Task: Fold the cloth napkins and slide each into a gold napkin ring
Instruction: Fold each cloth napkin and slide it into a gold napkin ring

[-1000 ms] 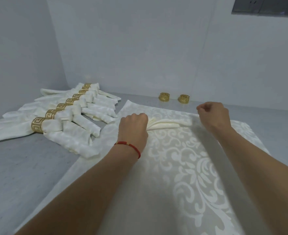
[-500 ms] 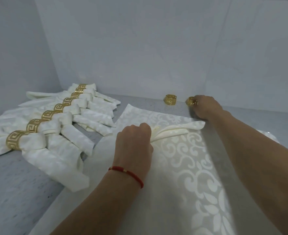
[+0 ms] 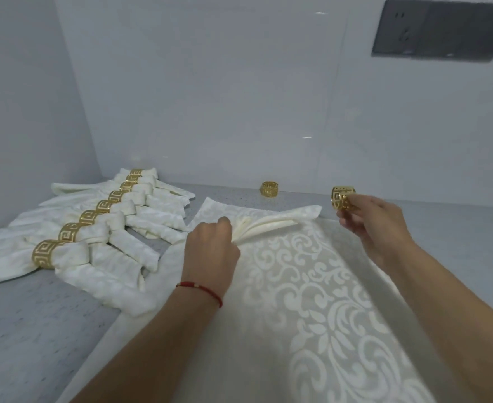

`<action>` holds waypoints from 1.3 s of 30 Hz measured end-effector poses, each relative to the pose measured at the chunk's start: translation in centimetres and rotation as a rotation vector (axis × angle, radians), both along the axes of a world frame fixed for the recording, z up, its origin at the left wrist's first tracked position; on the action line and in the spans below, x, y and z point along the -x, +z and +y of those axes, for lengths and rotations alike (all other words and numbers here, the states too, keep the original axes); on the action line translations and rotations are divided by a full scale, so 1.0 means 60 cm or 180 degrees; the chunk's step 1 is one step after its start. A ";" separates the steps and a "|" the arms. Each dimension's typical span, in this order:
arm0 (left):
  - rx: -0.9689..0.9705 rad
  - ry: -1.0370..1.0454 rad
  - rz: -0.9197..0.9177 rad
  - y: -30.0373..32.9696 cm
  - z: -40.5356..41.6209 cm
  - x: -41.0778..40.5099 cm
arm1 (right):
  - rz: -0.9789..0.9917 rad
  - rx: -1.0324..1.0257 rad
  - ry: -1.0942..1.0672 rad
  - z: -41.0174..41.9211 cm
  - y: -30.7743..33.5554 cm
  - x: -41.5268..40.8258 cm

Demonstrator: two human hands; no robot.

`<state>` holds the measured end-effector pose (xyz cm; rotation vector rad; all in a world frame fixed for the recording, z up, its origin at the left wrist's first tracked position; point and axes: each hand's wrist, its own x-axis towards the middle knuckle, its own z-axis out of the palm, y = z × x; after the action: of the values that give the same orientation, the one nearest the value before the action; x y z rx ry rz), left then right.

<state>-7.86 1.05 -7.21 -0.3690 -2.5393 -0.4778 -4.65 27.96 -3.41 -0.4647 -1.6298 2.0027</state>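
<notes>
Left hand grips the gathered end of the folded napkin on the desk; right hand pinches a gold ring just beyond its free tip. Seven ringed napkins lie finished at left; one spare ring remains near the grey wall, likely for the flat patterned cloth underneath

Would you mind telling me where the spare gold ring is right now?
In the head view, the spare gold ring stands by the back wall, behind the folded napkin.
</notes>
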 end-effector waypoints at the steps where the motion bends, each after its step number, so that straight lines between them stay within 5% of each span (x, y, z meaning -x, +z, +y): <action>1: -0.0072 -0.0043 0.0023 0.000 -0.002 0.001 | 0.0082 0.0265 -0.0030 -0.005 -0.006 -0.017; 6: -0.0173 -0.0138 -0.0030 0.004 -0.001 -0.003 | 0.0283 0.0805 -0.0035 -0.022 -0.055 -0.073; 22: -0.0098 -0.0549 0.0153 -0.006 -0.008 0.002 | 0.0086 -0.0180 0.0756 -0.027 -0.068 -0.084; 30: -0.0192 -0.0675 0.0244 -0.010 -0.010 0.001 | -0.0022 -0.0948 0.1209 -0.031 -0.056 -0.105; 39: 0.0023 -0.0829 0.0310 -0.011 -0.003 0.001 | -0.0231 -0.3375 0.0743 -0.039 -0.052 -0.116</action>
<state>-7.93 0.85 -7.88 -0.7134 -2.4100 -0.5331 2.28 25.62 -6.50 0.0667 -2.5507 0.9795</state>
